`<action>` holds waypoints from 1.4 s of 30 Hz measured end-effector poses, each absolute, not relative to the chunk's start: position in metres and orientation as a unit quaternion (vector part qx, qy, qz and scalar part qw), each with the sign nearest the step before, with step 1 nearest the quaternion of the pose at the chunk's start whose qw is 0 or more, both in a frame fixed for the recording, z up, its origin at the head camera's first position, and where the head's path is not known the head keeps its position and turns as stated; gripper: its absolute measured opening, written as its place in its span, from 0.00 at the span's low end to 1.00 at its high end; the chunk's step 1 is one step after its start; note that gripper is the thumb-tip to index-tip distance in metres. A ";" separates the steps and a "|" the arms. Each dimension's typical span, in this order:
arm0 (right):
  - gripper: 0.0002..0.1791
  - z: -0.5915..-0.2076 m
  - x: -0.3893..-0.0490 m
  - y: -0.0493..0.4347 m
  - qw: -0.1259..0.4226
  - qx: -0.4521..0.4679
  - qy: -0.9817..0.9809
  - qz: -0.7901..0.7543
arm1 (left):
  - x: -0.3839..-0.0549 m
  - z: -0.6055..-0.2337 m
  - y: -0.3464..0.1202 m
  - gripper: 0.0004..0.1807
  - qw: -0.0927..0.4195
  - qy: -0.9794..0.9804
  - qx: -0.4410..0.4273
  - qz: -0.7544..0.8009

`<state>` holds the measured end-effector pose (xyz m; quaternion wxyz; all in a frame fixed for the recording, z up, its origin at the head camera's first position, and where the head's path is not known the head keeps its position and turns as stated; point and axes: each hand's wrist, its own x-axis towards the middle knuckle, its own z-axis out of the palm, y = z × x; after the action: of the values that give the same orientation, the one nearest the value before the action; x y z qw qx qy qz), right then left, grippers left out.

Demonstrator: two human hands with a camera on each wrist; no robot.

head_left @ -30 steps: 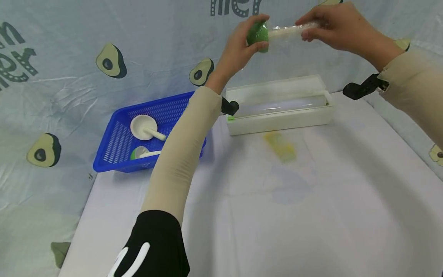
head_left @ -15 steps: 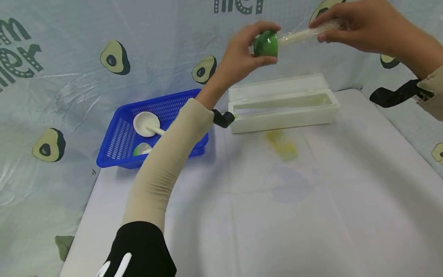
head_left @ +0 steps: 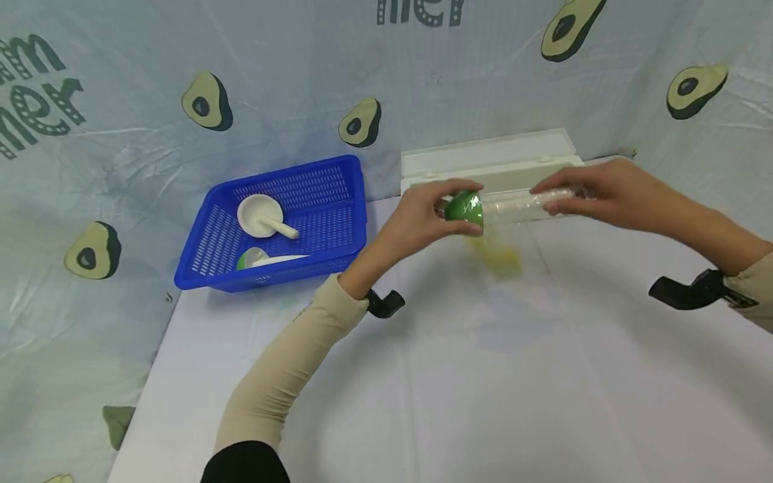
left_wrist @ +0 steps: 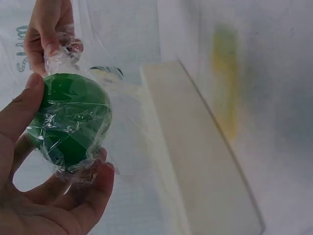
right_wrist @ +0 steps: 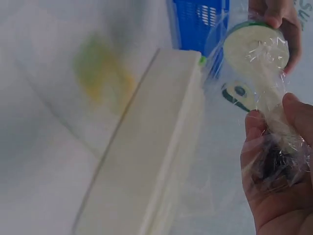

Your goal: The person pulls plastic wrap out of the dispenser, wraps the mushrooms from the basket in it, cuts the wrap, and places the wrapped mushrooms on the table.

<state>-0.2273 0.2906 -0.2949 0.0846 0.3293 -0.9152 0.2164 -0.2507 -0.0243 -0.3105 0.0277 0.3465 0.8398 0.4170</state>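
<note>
A ladle (head_left: 464,209) with a green outer bowl and pale handle is wrapped in clear plastic film. My left hand (head_left: 417,218) grips its bowl between thumb and fingers. At the handle end, my right hand (head_left: 610,194) pinches the film-covered handle. The ladle lies roughly level in the air in front of a long white box (head_left: 489,155) with its lid raised. From the left wrist view, film wrinkles over the green bowl (left_wrist: 73,117). In the right wrist view, the cream inner side (right_wrist: 244,49) shows through film, bunched around the handle near my right fingers.
At the left, a blue basket (head_left: 193,268) holds a white-bowled ladle (head_left: 260,216) and another ladle (head_left: 253,258) with green on its bowl. Yellow-green stains (head_left: 498,258) mark the white table cover (head_left: 519,396). An avocado-print sheet (head_left: 290,80) hangs behind.
Both hands have come down with the wrapped ladle, from high against the back sheet to in front of the white box. My grip on the bowl and handle stays.
</note>
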 end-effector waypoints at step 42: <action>0.08 -0.379 -0.248 0.294 -0.023 0.406 -0.908 0.104 | -0.272 -0.412 0.040 0.10 -0.045 0.923 0.383 0.007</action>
<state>-0.2475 0.2937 -0.3788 -0.0227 0.4061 -0.9076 0.1043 -0.2724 0.0396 -0.4118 -0.0447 0.3828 0.9227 0.0067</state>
